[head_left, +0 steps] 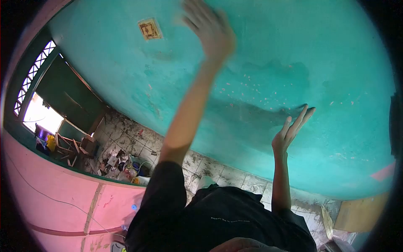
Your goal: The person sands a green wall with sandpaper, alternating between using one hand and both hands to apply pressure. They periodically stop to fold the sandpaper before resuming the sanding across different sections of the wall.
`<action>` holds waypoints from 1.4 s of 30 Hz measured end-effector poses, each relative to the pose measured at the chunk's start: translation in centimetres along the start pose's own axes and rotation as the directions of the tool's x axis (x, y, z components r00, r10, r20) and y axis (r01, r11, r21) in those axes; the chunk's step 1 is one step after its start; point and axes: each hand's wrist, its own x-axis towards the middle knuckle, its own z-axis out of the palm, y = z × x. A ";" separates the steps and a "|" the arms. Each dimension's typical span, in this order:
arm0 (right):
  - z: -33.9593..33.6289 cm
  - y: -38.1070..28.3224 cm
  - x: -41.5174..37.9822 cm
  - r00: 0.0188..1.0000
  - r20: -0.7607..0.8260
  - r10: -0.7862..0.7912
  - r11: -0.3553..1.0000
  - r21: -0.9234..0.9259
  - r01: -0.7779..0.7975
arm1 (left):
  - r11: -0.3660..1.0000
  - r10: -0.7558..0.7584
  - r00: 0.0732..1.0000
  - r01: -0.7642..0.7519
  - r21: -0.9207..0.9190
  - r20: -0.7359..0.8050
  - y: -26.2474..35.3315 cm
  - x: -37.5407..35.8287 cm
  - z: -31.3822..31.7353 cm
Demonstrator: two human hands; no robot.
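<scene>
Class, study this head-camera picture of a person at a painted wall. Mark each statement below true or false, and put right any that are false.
1. The wall is painted turquoise. True.
2. The right hand grips a paintbrush. False: it is open and empty, fingers stretched toward the wall.
3. The left hand is raised high and blurred. True.
4. The small sticker sits on the pink wall. False: it is on the turquoise wall; the pink wall lies lower left.
5. The person wears a white sleeve. False: the sleeve is black.
</scene>
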 end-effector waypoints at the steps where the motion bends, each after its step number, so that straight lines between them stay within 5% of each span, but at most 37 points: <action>1: 0.3 -0.1 0.1 1.000 -0.016 -0.007 1.000 0.005 0.007 | 0.990 0.016 0.999 -0.010 -0.139 0.047 2.7 -4.3 -1.2; 4: 0.3 -0.1 0.0 1.000 0.002 -0.016 1.000 0.011 0.016 | 0.986 0.031 0.977 0.004 -0.165 0.209 1.9 -10.5 -1.4; 6: -0.4 0.2 -0.2 0.999 0.014 -0.029 0.999 -0.014 0.029 | 0.916 -0.201 0.979 0.183 -0.356 -0.014 -1.8 -5.6 -0.8; 7: -0.7 0.3 -0.4 0.999 0.030 -0.032 0.999 -0.035 0.033 | 0.916 -0.202 0.979 0.185 -0.357 -0.010 -3.2 -2.8 -1.0; 9: -1.3 0.5 -0.3 1.000 0.030 -0.002 0.999 -0.049 0.004 | 0.843 -0.443 0.896 0.405 -0.355 -0.028 -4.9 0.8 -1.3; 10: -1.4 0.5 -0.2 1.000 0.024 0.019 0.998 -0.057 -0.018 | 0.842 -0.445 0.895 0.408 -0.354 -0.026 -3.4 -1.4 -0.8; 12: -1.0 0.5 0.4 1.000 -0.004 -0.013 1.000 -0.021 0.012 | 0.974 -0.084 0.996 0.089 -0.207 0.033 0.6 -8.0 0.2; 16: -0.7 0.2 0.5 0.999 0.004 -0.037 0.999 0.009 0.037 | 0.962 0.069 0.971 -0.004 -0.274 0.229 -0.5 -10.7 -2.2; 18: -0.8 0.9 0.2 0.999 0.008 -0.036 0.999 -0.022 0.036 | 0.957 0.003 1.000 0.000 -0.292 0.011 -2.8 -5.1 -1.7; 21: -0.5 0.9 -0.5 1.000 0.010 -0.019 0.999 -0.049 0.019 | 0.941 -0.177 0.983 0.154 -0.302 -0.050 -3.1 -0.1 -1.7; 25: 0.1 0.8 -1.0 1.000 -0.004 -0.009 1.000 -0.019 0.009 | 0.965 -0.128 0.991 0.134 -0.224 0.044 1.0 -11.0 -1.2; 27: 0.5 1.1 -1.6 1.000 0.007 -0.011 1.000 -0.009 0.011 | 0.952 -0.037 0.948 0.130 -0.278 0.316 1.4 -15.0 -2.0; 28: 0.4 1.3 -1.7 1.000 0.020 -0.013 1.000 -0.014 0.013 | 0.951 -0.040 0.948 0.132 -0.278 0.316 -0.4 -13.3 -1.4; 30: 0.2 1.3 -2.0 1.000 0.031 0.004 1.000 -0.006 -0.004 | 0.868 -0.354 0.935 0.334 -0.367 0.012 -5.5 -8.6 0.0; 33: 0.0 1.4 -2.9 0.998 0.028 0.053 0.999 0.006 -0.053 | 0.800 -0.506 0.863 0.473 -0.370 0.008 -4.2 -8.2 0.4; 35: 0.6 1.7 -2.8 0.998 0.011 0.066 0.998 0.019 -0.066 | 0.921 -0.301 0.948 0.317 -0.228 0.103 0.0 -13.1 1.8; 39: 0.9 1.6 -2.8 0.997 -0.038 0.061 0.998 -0.021 -0.062 | 0.837 -0.345 0.905 0.417 -0.354 0.250 -1.5 -10.0 -1.6; 42: 0.4 1.5 -2.8 0.998 -0.012 0.065 0.997 0.034 -0.064 | 0.779 -0.511 0.851 0.517 -0.355 0.119 -5.2 -7.9 -0.8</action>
